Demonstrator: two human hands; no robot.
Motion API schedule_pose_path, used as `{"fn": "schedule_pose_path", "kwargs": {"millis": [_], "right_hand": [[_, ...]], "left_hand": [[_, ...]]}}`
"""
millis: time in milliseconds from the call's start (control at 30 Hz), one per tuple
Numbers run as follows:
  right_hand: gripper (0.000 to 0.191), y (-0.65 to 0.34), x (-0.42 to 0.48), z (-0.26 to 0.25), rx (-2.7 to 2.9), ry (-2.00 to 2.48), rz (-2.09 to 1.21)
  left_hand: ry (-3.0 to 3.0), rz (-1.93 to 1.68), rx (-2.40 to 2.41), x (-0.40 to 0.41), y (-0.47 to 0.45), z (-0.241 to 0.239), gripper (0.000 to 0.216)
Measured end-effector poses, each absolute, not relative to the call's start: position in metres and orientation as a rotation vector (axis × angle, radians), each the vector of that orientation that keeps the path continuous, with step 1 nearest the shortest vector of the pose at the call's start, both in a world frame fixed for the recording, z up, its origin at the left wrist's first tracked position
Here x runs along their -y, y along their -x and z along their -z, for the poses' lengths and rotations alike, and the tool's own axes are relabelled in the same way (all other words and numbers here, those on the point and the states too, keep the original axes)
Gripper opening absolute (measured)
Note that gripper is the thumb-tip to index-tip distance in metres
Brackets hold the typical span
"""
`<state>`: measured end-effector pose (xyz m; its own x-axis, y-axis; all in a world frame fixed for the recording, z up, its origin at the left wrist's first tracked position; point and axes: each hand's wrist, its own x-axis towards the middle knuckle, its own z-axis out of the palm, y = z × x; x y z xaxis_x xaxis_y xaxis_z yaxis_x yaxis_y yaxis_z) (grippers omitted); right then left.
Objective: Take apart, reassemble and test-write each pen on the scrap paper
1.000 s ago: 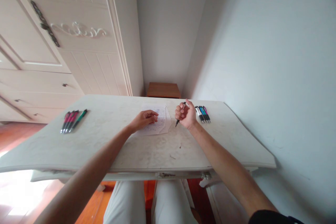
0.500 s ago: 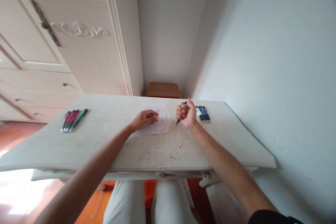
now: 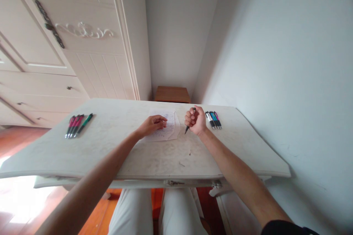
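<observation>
My left hand rests over the left part of a sheet of paper covered with handwriting, its fingers loosely bent and holding nothing. Just right of the paper, my right hand is closed in a fist around a pen. The pen's dark tip points down and to the left, above the tabletop. My thumb lies at the pen's upper end. Behind my right hand lie several pens side by side, with white, blue and purple barrels.
On the left of the white table lies a row of red pens with a green pen. A wall borders the right side. Beyond the table stand a brown wooden box and a white wardrobe.
The thumb of my right hand has come down from a raised position onto the pen's upper end. My left hand stays on the paper.
</observation>
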<state>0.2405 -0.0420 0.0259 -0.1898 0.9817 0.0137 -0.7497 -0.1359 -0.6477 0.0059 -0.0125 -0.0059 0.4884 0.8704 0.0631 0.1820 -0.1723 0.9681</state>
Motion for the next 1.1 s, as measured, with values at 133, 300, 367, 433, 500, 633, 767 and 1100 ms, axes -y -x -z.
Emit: {"fn": "schedule_pose_path", "kwargs": {"millis": [133,300,367,433,500,633,767,1100], "right_hand": [[0.037,-0.2412,0.0415,-0.0251,0.63,0.492,-1.689],[0.048,-0.2409,0.0428,-0.0251,0.661,0.448,-1.763],[0.051,-0.2405,0.0435,-0.0256,0.676,0.436,-1.788],[0.052,-0.24,0.044,-0.0262,0.68,0.442,-1.802],[0.049,-0.2396,0.044,-0.0265,0.681,0.453,-1.81],[0.039,-0.2388,0.043,-0.0257,0.696,0.449,-1.815],[0.035,-0.2391,0.0425,-0.0248,0.699,0.47,-1.805],[0.054,-0.2405,0.0464,-0.0284,0.743,0.363,-1.812]], "left_hand": [[-1.66,-0.794,-0.915,0.0126,-0.0059,0.0056,0.053],[-1.655,-0.795,-0.907,0.0128,-0.0062,0.0048,0.052],[-1.653,-0.795,-0.907,0.0128,-0.0063,0.0047,0.051],[-1.65,-0.793,-0.908,0.0131,-0.0065,0.0046,0.05],[-1.647,-0.793,-0.905,0.0136,-0.0065,0.0044,0.049],[-1.646,-0.793,-0.898,0.0143,-0.0066,0.004,0.049],[-1.653,-0.795,-0.903,0.0135,-0.0066,0.0048,0.048],[-1.657,-0.791,-0.905,0.0115,-0.0059,0.0079,0.051]]}}
